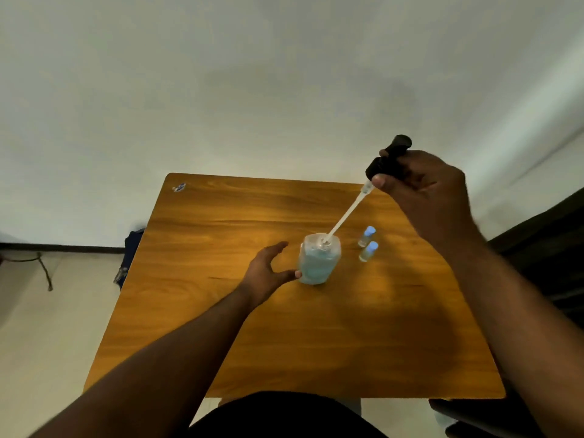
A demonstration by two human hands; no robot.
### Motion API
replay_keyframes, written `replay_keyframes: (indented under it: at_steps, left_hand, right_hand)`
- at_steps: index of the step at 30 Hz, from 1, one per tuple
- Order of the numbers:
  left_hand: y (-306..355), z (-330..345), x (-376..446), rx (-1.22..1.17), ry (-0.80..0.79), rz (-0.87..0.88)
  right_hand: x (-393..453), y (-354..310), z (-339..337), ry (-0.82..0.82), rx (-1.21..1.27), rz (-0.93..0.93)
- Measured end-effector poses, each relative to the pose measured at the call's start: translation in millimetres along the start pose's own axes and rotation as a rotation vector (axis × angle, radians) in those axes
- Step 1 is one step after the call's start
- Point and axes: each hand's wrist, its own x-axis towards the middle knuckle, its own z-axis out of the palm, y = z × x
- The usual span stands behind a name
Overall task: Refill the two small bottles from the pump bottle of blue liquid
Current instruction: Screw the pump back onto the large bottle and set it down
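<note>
Bench point(221, 327), wood top, seen from above.

Nearest: left hand point(268, 270), low on the bench, just left of the pump bottle point(319, 260). Its grip is released — fingers spread in a loose cup, thumb tip touching or almost touching the bottle's lower left side, not wrapped round it. Whether it steadies the bottle at all, I cannot tell.

Bottle stands upright near mid-bench, clear, blue liquid filling most of it. Neck open.

Just right of it and a little farther back: two small bottles point(367, 245), upright, side by side, almost touching, pale blue caps on. Apart from the pump bottle.

Farthest and highest: right hand point(423, 184), grasping the black pump head point(388, 159) — fingers and thumb curled round it. The dip tube point(344, 216) hangs from the head on a slant, long axis running down and left, its lower end at or just inside the neck.

The relation that counts: the tube tip lies down-left of the right grip, over the neck, while the small bottles sit to the right, almost under the right forearm. Judgement: the right hand is nearer them; their caps look to need removing before any filling, and a loaded tube may drip on the bench.
</note>
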Motion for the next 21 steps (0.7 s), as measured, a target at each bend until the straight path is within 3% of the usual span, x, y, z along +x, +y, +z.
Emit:
replay_keyframes:
  at_steps: [15,21]
  left_hand:
    - [33.4,42.7,20.4,0.064,0.049,0.061]
    - [37.2,48.4,25.5,0.054,0.090,0.061]
  right_hand:
    - [-1.3,31.4,-8.3,0.035,-0.046,-0.221]
    - [1.3,39.6,0.0,-0.014,0.010,-0.181]
